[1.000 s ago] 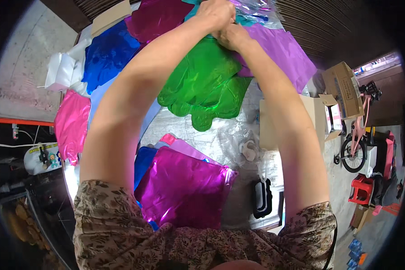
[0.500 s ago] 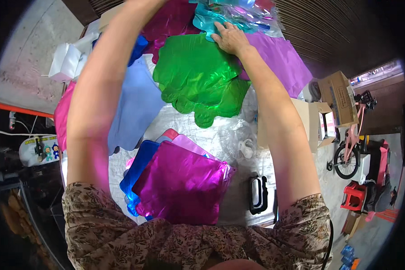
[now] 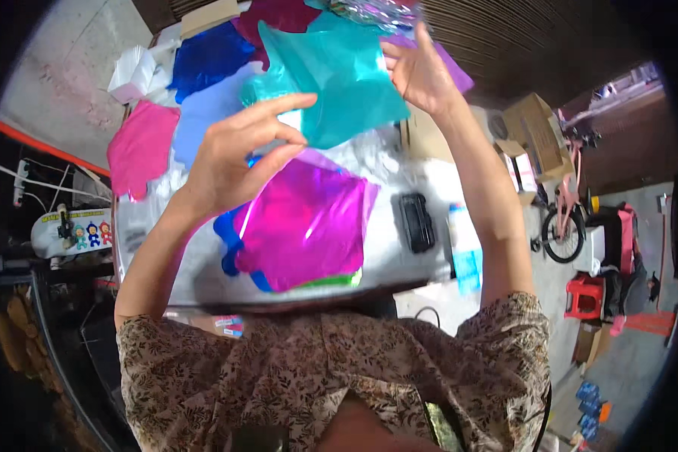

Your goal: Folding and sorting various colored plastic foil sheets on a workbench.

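A flat teal foil balloon (image 3: pixel 339 90) hangs over the far middle of the table. Its lower left corner meets the thumb and a finger of my left hand (image 3: pixel 230 154), which look pinched on it; the index finger is stretched out. On its right edge, my right hand (image 3: pixel 426 75) has its fingers spread, some partly behind the foil. Nearer to me lies a stack of flat foil balloons, a shiny magenta balloon (image 3: pixel 309 226) on top. Blue foil (image 3: pixel 230 233) sticks out at the stack's left, and a green edge (image 3: pixel 328 281) shows beneath.
Pink foil (image 3: pixel 143 147), dark blue foil (image 3: pixel 211 56) and dark red foil (image 3: pixel 275 22) lie at the far left. A black case (image 3: pixel 416 222) rests right of the stack. Cardboard boxes (image 3: pixel 535 135) stand at the right, with a bicycle (image 3: pixel 569 211) and red stool (image 3: pixel 584 296) beyond.
Both hands have come back toward me, and the teal foil has moved from the far edge to the middle. Green foil no longer shows at the far middle. The view has shifted.
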Demonstrator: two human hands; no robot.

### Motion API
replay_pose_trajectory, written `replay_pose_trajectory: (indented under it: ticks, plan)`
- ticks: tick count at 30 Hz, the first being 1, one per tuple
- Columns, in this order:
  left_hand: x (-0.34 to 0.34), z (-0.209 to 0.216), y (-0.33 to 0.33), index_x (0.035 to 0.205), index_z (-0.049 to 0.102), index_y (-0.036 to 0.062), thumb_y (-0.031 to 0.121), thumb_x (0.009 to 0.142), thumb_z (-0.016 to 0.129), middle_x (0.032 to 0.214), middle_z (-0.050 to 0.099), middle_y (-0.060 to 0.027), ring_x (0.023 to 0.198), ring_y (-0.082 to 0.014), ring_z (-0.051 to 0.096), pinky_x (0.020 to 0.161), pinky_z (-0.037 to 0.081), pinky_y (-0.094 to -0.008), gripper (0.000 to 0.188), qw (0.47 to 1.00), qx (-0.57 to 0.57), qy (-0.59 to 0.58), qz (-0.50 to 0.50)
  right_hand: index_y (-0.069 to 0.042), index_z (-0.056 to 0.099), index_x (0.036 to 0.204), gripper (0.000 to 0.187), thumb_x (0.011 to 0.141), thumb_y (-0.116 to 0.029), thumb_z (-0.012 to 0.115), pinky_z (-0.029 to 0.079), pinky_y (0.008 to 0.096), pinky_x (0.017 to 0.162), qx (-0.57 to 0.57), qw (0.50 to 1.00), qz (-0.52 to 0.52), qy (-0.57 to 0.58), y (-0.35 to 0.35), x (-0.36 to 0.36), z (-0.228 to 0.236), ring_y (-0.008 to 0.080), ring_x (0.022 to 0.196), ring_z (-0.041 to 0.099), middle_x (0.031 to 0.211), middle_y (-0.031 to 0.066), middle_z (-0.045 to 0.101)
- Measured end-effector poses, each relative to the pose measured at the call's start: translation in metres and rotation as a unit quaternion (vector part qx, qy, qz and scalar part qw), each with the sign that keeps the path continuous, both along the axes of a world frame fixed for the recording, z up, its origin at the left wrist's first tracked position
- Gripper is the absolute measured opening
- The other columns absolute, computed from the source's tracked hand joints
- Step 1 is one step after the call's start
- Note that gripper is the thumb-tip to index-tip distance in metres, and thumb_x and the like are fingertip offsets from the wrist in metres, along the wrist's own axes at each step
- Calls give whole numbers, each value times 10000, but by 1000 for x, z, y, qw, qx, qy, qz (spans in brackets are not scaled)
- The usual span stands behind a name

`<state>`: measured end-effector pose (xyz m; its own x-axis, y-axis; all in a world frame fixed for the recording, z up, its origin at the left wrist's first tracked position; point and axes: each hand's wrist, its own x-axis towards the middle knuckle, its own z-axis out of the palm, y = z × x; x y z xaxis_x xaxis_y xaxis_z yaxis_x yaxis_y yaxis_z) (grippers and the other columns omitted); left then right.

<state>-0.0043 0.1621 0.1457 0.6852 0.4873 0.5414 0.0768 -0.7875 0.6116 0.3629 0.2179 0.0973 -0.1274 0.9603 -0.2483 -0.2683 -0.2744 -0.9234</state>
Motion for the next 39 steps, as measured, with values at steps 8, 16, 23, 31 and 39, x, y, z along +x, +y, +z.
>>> replay_pose_trajectory:
  ticks: [8, 16, 23, 31, 39]
  plan:
    - [-44, -44, -87, 942, 699, 18, 36, 872, 723, 1294, 673, -134, 1040, -230, 694, 849, 545, -346, 76, 996, 15, 71, -57, 22, 606, 1235, 476, 927, -322, 720, 585, 372, 823, 35, 994, -36, -96, -153, -88, -5, 231, 931, 700, 1138, 124, 681]
    - [-118, -108, -60, 1060, 706, 27, 83, 914, 668, 1161, 714, -153, 989, -326, 685, 847, 528, -383, 162, 977, -106, 49, 176, 42, 599, 1224, 376, 887, -70, 723, 566, 378, 880, 2, 979, -108, -170, -188, -71, -14, 232, 966, 690, 1141, 135, 683]
    - [-138, -161, -41, 1214, 672, 46, 109, 970, 588, 1127, 710, -172, 985, -293, 688, 868, 535, -391, 266, 959, -75, 73, 263, 43, 594, 1244, 380, 892, -36, 710, 567, 371, 879, -17, 989, -51, -135, -175, -80, -73, 219, 969, 686, 1141, 126, 683]
    - [-107, -166, -47, 1155, 678, -15, 324, 888, 707, 1135, 639, -228, 1079, -387, 609, 964, 487, -448, 432, 934, -43, 83, 346, 4, 669, 1163, 322, 857, -42, 760, 541, 351, 860, -35, 977, -54, -202, -180, -109, -92, 185, 935, 673, 1050, 84, 713]
    - [-70, -160, -22, 1182, 637, -46, 587, 641, 870, 1195, 561, -260, 1163, -402, 527, 1015, 453, -450, 865, 908, -20, 214, 360, -4, 722, 1066, 233, 847, -59, 779, 499, 325, 847, -7, 969, -77, -236, -192, -114, -110, 147, 870, 661, 998, 46, 728]
